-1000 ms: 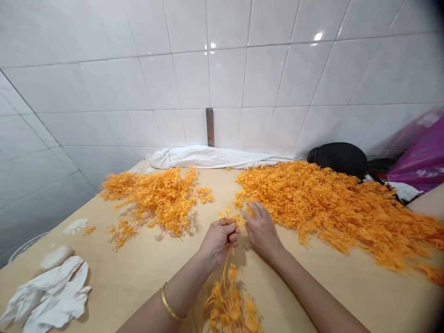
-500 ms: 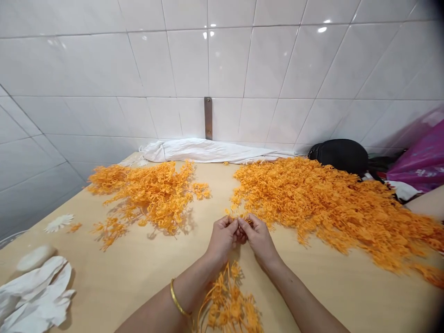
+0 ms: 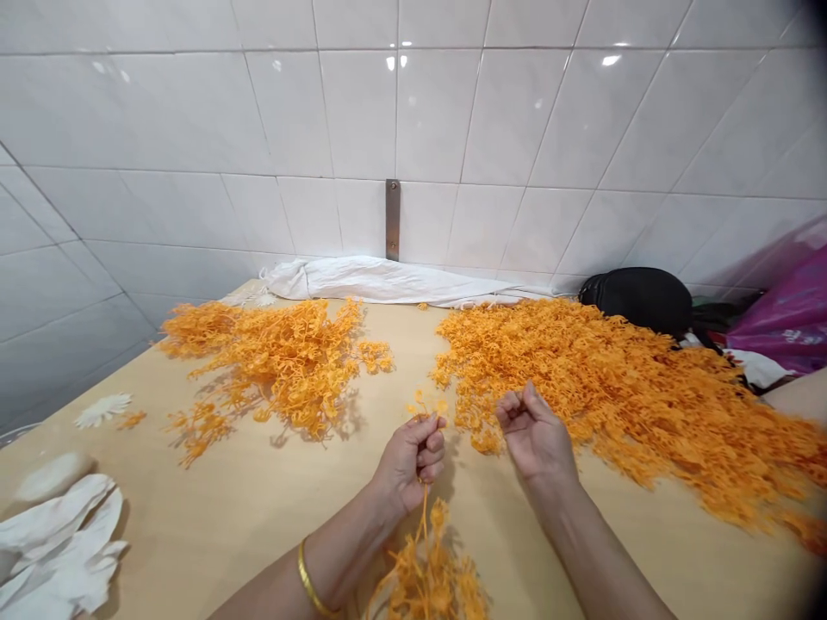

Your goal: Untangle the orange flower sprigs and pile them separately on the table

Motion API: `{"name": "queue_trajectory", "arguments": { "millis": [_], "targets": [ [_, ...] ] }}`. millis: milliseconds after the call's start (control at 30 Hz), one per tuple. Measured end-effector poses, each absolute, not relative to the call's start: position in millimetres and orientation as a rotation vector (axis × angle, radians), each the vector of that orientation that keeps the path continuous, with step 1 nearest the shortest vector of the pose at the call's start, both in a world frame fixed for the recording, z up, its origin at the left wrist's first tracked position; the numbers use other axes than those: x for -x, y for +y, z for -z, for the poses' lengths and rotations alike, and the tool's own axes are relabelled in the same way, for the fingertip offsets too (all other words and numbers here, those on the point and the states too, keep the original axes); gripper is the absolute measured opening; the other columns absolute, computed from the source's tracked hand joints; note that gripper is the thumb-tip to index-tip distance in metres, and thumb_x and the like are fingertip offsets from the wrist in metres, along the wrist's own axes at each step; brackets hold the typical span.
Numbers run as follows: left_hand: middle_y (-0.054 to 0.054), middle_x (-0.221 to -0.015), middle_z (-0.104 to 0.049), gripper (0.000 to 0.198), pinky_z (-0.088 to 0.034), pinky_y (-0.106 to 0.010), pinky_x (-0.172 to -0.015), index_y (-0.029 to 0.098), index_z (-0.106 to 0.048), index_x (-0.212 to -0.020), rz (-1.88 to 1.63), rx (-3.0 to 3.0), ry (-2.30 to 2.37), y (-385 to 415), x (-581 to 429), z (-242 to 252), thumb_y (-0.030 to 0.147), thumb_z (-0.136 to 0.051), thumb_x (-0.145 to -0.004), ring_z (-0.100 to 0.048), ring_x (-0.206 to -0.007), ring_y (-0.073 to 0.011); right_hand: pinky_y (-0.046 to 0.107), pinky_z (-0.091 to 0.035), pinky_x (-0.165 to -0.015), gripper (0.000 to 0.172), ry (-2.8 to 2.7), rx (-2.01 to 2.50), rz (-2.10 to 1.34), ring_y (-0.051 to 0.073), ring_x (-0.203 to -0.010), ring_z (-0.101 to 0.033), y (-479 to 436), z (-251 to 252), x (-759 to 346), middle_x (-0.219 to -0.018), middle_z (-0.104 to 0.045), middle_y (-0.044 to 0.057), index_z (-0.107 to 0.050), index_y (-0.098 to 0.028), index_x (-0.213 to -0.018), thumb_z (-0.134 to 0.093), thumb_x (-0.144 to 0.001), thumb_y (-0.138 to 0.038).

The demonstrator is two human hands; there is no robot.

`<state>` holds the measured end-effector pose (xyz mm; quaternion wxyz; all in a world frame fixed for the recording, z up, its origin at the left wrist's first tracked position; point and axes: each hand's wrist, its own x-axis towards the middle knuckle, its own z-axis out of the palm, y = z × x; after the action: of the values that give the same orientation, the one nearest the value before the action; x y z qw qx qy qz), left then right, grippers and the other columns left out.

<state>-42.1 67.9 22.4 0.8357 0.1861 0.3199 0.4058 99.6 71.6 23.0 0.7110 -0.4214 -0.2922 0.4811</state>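
My left hand (image 3: 413, 456) is closed on an orange artificial flower strand. Small yellow-orange blossoms (image 3: 423, 403) stick up above the pinched thumb and finger. Below the fist, thin stems run down to a hanging orange cluster (image 3: 430, 577) at the bottom edge. Apart from it, to the right, my right hand (image 3: 536, 435) is raised with its palm partly showing and its fingers curled towards the thumb. Anything between those fingertips is too small to make out. Right behind this hand spreads a large heap of loose orange flower pieces (image 3: 600, 387).
A smaller pile of orange flower strands (image 3: 284, 362) lies at the left. Crumpled white cloth (image 3: 65, 542), a pale oval object (image 3: 55, 478) and a white flower shape (image 3: 103, 411) are nearer left. Rolled white fabric (image 3: 394, 280) and a black case (image 3: 639, 299) line the tiled wall.
My hands were together at the fingertips. My right hand has moved away to the right and turned its palm up; my left has come slightly left and down, keeping the strand.
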Motion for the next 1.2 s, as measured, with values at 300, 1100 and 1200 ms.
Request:
{"name": "queue_trajectory", "arguments": {
  "millis": [300, 1100, 1200],
  "targets": [
    [0.009, -0.042, -0.041, 0.031, -0.004, -0.018, -0.036, 0.019, -0.036, -0.069, -0.843, -0.641, 0.837, 65, 35, -18, 0.041, -0.057, -0.068, -0.013, -0.031, -0.0007, 0.021, -0.041, -0.045, 0.040, -0.833, 1.089, -1.350, 0.008, -0.047, -0.049, 59, -22, -89, -0.059, -0.055, -0.004, -0.053, -0.019, -0.097, -0.066, -0.063, -0.034],
    [0.010, -0.038, -0.026, 0.029, -0.006, -0.020, -0.034, 0.016, -0.050, -0.077, -0.808, -0.826, 0.844, 54, 33, -16, 0.044, -0.053, -0.071, -0.012, -0.031, -0.0027, 0.022, -0.043, -0.045, 0.037, -0.838, 1.169, -1.281, 0.006, -0.043, -0.043, 60, -29, -99, -0.055, -0.045, -0.007, -0.056, -0.018, -0.093, -0.063, -0.063, -0.039],
    [0.008, -0.042, -0.035, 0.029, -0.007, -0.020, -0.036, 0.016, -0.048, -0.069, -0.789, -0.852, 0.838, 54, 34, -17, 0.044, -0.052, -0.072, -0.014, -0.032, -0.0015, 0.020, -0.039, -0.043, 0.036, -1.071, 1.205, -1.327, 0.007, -0.043, -0.043, 55, -27, -94, -0.053, -0.047, -0.006, -0.055, -0.019, -0.095, -0.059, -0.069, -0.043]
  ]
}}
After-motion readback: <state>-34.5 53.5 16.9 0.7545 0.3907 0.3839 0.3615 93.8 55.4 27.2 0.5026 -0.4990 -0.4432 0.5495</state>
